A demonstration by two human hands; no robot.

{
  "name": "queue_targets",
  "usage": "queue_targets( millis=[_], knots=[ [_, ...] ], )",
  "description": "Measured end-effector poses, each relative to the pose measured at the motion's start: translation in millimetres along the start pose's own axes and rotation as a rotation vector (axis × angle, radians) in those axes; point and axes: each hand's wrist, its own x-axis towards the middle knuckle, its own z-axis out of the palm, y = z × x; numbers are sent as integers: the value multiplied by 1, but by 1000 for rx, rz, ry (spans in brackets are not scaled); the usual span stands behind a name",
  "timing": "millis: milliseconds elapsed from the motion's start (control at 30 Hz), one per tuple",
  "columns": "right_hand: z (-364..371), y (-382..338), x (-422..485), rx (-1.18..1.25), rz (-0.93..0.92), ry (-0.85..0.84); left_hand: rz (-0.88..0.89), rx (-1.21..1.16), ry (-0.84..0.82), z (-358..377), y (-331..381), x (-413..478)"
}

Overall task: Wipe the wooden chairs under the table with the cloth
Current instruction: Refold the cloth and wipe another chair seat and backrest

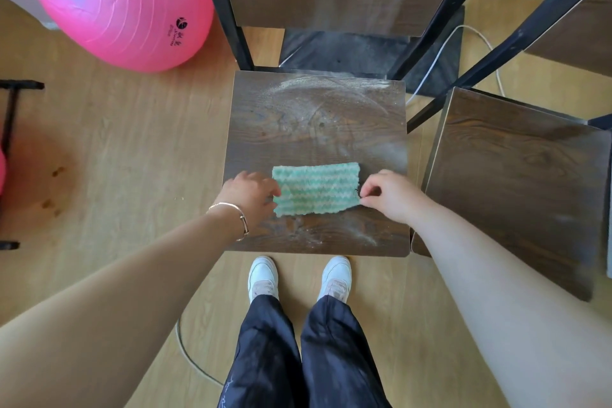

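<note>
Looking down from the head cam: light wood-look plank floor (132, 142) all round, with a big glossy pink exercise ball (116, 0) up at 10 o'clock and a white cable (443, 46) snaking over a dark mat (347, 50) at 1 o'clock. Dead centre is the wooden chair (314, 122), with a square dark-grain seat, rounded corners and a black metal frame. The seat has pale dusty smears, mostly toward 12 o'clock. A second chair (516, 182) of the same kind sits just beside it at 3 o'clock. The cloth (316, 189) lies flat on the near half of the centre seat. It's a fuzzy green rectangle with pale zigzag stripes. The left hand (251, 195), bracelet (231, 209) on the wrist, grasps the cloth's 9 o'clock edge, and the right hand (387, 195) pinches its 3 o'clock corner. White shoes (263, 275) stand at 6 o'clock.
</note>
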Motion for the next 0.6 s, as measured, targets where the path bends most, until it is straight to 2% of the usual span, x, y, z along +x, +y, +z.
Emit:
queue_targets(
  millis=[167, 267, 433, 600],
  knots=[
    [20, -6, 19, 128, 152, 256, -172, -69, 139, 11, -10, -7],
    [28, -17, 36, 125, 191, 285, -235, -30, 208, 10, -6, -5],
    [30, -25, 45, 81, 176, 329, -175, 17, 247, 13, 3, 0],
    [21, -39, 31, 212, 175, 273, -160, 11, 275, 16, 1, -6]
  ],
)
